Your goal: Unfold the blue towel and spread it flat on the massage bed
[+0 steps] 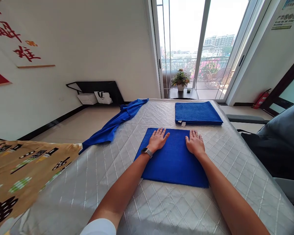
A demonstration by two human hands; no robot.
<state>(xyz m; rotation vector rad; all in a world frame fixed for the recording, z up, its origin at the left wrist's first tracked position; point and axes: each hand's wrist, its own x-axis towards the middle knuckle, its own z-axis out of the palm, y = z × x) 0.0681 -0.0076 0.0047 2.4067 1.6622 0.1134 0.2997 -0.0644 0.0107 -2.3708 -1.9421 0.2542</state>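
1. The quilted silver covering (183,205) spans most of the near scene, shiny and stitched in diamonds. What lies beneath it is hidden, and its near edge is cut off.
2. At the left, a tan patterned cloth (42,173), printed with black, green and white motifs, runs out of view.
3. The blue cloth under the hands (173,160) lies flat in the middle of the covering, roughly rectangular, matt and even. Both hands rest on its far part, fingers pointing to the far edge. The forearms hide stretches of its left and right sides; its layers are hard to count.
4. A bunched blue cloth (119,120) trails along the far left edge, creased and smooth-looking.
5. The folded blue cloth (198,113) lies at the far right, plush and squared, just beyond the right hand.
6. The left hand (158,139) lies palm down, fingers slightly apart; the right hand (195,143) has fingers nearly together, thumb out. Neither clamps anything; the palms are hidden.
7. A wristwatch (147,152) circles the left wrist, its screen dark.
8. A pale label (183,124) sticks out of the folded blue cloth, its print unreadable.
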